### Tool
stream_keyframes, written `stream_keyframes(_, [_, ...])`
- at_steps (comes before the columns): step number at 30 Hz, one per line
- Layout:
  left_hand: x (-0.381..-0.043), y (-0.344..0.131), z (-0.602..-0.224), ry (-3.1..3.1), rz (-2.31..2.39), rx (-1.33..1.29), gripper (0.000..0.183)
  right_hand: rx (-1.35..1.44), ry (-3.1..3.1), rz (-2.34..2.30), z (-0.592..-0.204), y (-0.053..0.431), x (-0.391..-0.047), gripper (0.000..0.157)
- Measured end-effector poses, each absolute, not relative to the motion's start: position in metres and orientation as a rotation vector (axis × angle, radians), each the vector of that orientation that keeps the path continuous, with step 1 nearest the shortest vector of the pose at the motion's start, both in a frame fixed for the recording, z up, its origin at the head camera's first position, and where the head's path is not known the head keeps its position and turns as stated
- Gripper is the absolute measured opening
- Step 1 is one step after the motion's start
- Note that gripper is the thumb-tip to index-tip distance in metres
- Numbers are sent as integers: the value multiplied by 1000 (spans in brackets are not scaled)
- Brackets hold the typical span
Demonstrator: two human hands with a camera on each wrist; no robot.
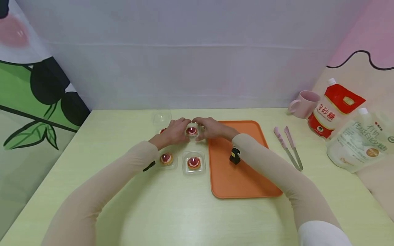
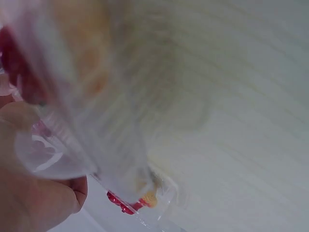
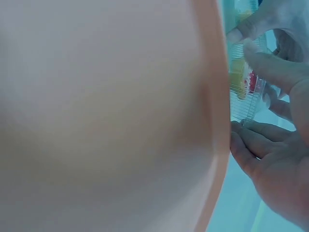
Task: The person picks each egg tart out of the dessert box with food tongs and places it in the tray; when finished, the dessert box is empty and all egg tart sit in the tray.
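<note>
In the head view, a small fruit tart (image 1: 192, 131) with a glossy red top sits in a clear plastic box between both hands. My left hand (image 1: 176, 131) holds the box from the left side, its fingers bent at the edge. From the right, my right hand (image 1: 212, 127) grips the same box with curved fingers and thumb. The right wrist view shows the ribbed box wall (image 3: 241, 104) with fingers on either side. A blurred clear box (image 2: 96, 121) fills the near part of the left wrist view. Another tart (image 1: 162, 130) is mostly hidden behind my left hand.
Two more boxed tarts, one left (image 1: 166, 159) and one right (image 1: 194, 163), lie nearer. A clear lid (image 1: 162, 118) is behind. An orange tray (image 1: 234, 184) lies under my right forearm. Farther right are pink-handled utensils (image 1: 280, 137), a mug (image 1: 304, 104), a red pouch (image 1: 333, 109) and a white pouch (image 1: 357, 143).
</note>
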State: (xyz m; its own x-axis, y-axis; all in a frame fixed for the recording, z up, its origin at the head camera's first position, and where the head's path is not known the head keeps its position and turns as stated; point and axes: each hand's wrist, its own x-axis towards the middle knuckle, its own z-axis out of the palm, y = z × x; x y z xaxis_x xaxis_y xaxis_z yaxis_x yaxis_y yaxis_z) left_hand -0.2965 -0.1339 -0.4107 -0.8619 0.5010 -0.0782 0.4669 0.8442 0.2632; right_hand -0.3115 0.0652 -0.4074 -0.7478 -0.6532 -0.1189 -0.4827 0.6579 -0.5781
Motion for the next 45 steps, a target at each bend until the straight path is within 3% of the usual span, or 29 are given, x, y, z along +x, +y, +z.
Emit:
stream_keyframes(7, [-295, -134, -411, 2882, 341, 776, 73, -929, 2604, -705, -415, 66, -312, 84])
stream_keyframes(20, [-296, -133, -415, 2879, 512, 724, 77, -1033, 2580, -612, -411, 68, -313, 73])
stream_keyframes(45, [-298, -134, -412, 2814, 532, 649, 85, -963, 2478, -749, -405, 72, -323, 73])
